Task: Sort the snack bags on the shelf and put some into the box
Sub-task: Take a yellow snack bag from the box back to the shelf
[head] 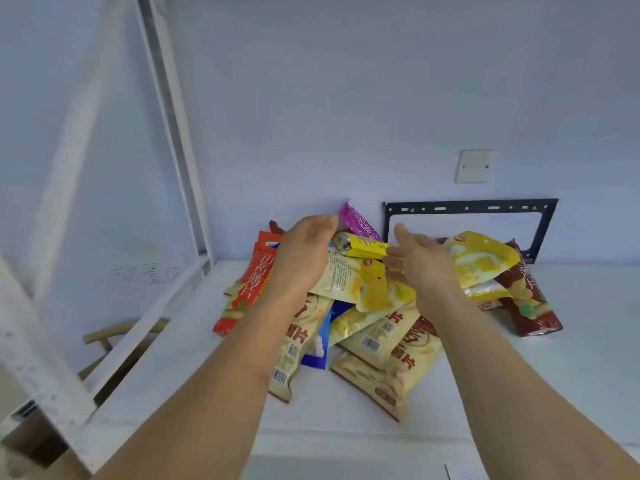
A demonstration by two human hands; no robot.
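The snack bags look light, puffy and slippery, so it is best to pinch one by its flat sealed edge. They are yellow, cream, red, blue and pink, heaped near the back edge of the shelf. The left hand and right hand hover open over the heap, holding nothing.

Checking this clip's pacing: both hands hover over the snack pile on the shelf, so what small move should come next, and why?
Probably lower both hands to grasp one bag off the top. The left hand and right hand are open above the heap, holding nothing, and the yellow tube-shaped pack lies uppermost between them. No box is in view.
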